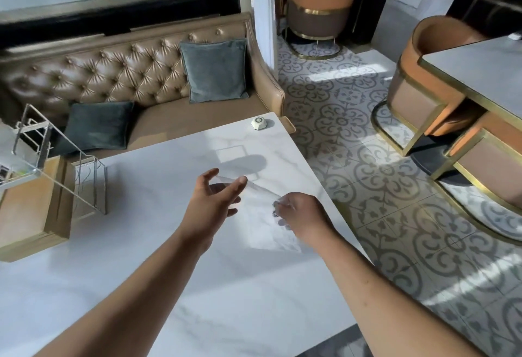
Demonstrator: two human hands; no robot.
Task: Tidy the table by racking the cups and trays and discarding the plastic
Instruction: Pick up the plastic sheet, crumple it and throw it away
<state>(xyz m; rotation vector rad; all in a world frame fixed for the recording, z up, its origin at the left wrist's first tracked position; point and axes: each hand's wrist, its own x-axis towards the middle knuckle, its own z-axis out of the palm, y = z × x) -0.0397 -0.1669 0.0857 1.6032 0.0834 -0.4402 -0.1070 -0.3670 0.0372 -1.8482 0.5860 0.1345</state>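
Only the one head view here. Both hands are out over the marble table, with a clear plastic sheet stretched between them, up off the tabletop. The right hand has its fingers curled round a scrunched-up end of it. The left hand is spread wide, thumb and fingers apart, and the forefinger tip is right at the sheet's far edge. Looks like touching rather than a pinch, tbh. The rest of the sheet hangs below the right hand and is hard to make out against the marble.

A wire rack sits at the table's left edge, well apart from the hands. A small white puck sits at the far corner, and a tan sofa is behind the table.
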